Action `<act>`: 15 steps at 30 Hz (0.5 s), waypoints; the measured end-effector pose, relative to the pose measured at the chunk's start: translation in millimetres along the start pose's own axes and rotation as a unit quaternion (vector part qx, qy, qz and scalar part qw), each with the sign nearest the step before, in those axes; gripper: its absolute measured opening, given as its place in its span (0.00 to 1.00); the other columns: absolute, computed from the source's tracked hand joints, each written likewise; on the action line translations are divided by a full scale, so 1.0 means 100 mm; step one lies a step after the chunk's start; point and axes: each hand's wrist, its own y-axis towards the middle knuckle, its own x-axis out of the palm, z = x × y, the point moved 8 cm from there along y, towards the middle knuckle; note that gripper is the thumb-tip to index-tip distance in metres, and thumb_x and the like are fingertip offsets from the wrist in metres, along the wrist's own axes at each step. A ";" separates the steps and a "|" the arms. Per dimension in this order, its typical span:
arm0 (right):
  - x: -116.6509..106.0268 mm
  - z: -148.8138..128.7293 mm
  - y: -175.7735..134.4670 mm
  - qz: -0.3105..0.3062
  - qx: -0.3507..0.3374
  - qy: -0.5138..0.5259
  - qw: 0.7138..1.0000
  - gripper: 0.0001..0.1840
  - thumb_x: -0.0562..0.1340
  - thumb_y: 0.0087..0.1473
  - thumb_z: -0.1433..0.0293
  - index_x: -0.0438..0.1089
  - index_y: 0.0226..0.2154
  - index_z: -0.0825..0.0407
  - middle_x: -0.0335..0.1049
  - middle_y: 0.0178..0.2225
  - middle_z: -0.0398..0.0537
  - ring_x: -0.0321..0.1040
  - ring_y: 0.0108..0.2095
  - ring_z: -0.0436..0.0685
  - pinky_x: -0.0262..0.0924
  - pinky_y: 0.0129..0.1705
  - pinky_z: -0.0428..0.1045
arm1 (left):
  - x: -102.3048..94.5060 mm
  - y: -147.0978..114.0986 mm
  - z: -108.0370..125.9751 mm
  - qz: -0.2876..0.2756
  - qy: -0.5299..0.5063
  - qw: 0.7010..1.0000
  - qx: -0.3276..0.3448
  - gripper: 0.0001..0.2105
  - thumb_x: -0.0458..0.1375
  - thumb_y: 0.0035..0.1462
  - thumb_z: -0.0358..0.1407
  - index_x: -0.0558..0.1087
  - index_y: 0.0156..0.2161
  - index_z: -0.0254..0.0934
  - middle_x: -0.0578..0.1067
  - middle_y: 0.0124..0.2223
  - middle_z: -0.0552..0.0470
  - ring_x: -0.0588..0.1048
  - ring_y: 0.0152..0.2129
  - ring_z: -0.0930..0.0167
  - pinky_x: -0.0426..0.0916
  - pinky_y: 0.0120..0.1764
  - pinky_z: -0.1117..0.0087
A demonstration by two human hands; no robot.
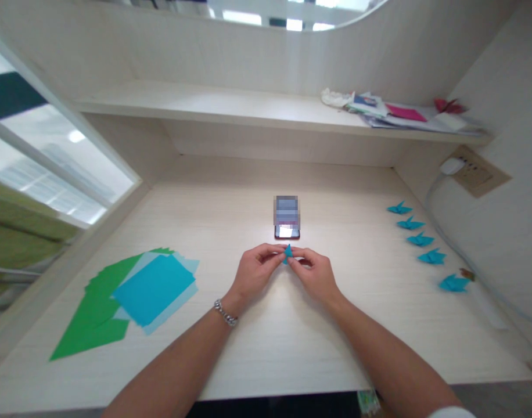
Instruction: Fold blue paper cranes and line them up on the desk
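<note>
Between my fingertips is a small folded piece of blue paper (288, 251), its pointed tip facing up. My left hand (259, 266) pinches it from the left, and a silver chain bracelet (225, 313) circles that wrist. From the right, my right hand (313, 271) pinches the same paper with thumb and fingers. Most of the fold is hidden behind the fingers. Just beyond my hands lies a phone (287, 217) with a lit screen. Over on the right, several blue paper cranes (420, 239) stand in a row on the desk (231, 360).
Blue paper sheets (155, 290) overlap green sheets (96, 313) at left. A shelf (214, 103) spans the back, with papers (405, 113) on its right end. A white cable (440, 232) runs from the wall socket (477, 171) down the right side.
</note>
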 end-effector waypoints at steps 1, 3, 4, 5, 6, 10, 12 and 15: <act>0.00 0.00 0.00 0.001 -0.002 0.001 1.000 0.08 0.63 0.51 0.70 0.76 0.36 0.49 0.77 0.39 0.47 0.73 0.40 0.57 0.69 0.40 0.50 | 0.00 0.00 0.00 0.001 -0.001 1.000 0.000 0.07 0.63 0.52 0.35 0.77 0.36 0.35 0.79 0.41 0.45 0.77 0.38 0.66 0.71 0.46 0.63; -0.01 -0.01 0.00 0.005 -0.005 0.002 1.000 0.08 0.63 0.51 0.70 0.76 0.36 0.49 0.77 0.38 0.47 0.73 0.39 0.57 0.69 0.41 0.50 | 0.00 0.00 0.01 0.002 -0.003 1.000 -0.001 0.07 0.63 0.52 0.34 0.77 0.36 0.35 0.79 0.41 0.45 0.77 0.38 0.66 0.71 0.45 0.64; -0.01 -0.01 0.00 0.005 -0.006 0.001 1.000 0.08 0.63 0.51 0.70 0.76 0.36 0.50 0.77 0.38 0.47 0.73 0.39 0.56 0.69 0.41 0.50 | -0.01 0.00 0.02 0.002 -0.003 1.000 -0.003 0.07 0.63 0.52 0.34 0.77 0.36 0.34 0.79 0.41 0.45 0.77 0.38 0.66 0.71 0.45 0.64; -0.01 -0.01 0.01 0.006 -0.007 0.001 1.000 0.08 0.63 0.51 0.70 0.76 0.36 0.50 0.76 0.37 0.47 0.73 0.39 0.56 0.69 0.41 0.50 | -0.01 0.00 0.02 0.002 -0.002 1.000 -0.005 0.07 0.63 0.52 0.34 0.77 0.36 0.34 0.79 0.40 0.45 0.77 0.37 0.67 0.72 0.44 0.65; -0.01 -0.02 0.01 0.007 -0.009 0.000 1.000 0.08 0.63 0.51 0.70 0.76 0.36 0.50 0.76 0.36 0.47 0.73 0.38 0.56 0.69 0.41 0.50 | -0.01 0.00 0.02 0.002 -0.001 1.000 -0.008 0.07 0.63 0.52 0.34 0.77 0.36 0.34 0.79 0.40 0.45 0.77 0.36 0.67 0.72 0.44 0.65; -0.03 0.00 0.02 0.018 -0.005 -0.007 1.000 0.05 0.64 0.48 0.71 0.74 0.32 0.52 0.74 0.33 0.48 0.72 0.34 0.55 0.68 0.37 0.49 | -0.01 -0.01 0.02 0.008 0.006 1.000 -0.020 0.07 0.64 0.51 0.34 0.76 0.36 0.33 0.78 0.35 0.47 0.77 0.32 0.68 0.72 0.40 0.67; -0.02 0.03 0.02 0.016 0.006 -0.009 1.000 0.05 0.64 0.48 0.71 0.73 0.32 0.52 0.74 0.32 0.47 0.71 0.32 0.55 0.68 0.35 0.49 | 0.01 -0.02 0.02 0.006 0.005 1.000 -0.022 0.07 0.64 0.51 0.34 0.75 0.36 0.33 0.78 0.35 0.48 0.77 0.32 0.69 0.72 0.38 0.68; 0.02 0.07 0.00 -0.003 0.027 -0.007 1.000 0.07 0.64 0.48 0.70 0.73 0.33 0.52 0.74 0.30 0.47 0.71 0.30 0.54 0.66 0.34 0.49 | 0.02 -0.03 0.02 0.010 0.011 1.000 -0.018 0.07 0.63 0.52 0.35 0.75 0.36 0.34 0.77 0.34 0.49 0.76 0.31 0.69 0.72 0.36 0.70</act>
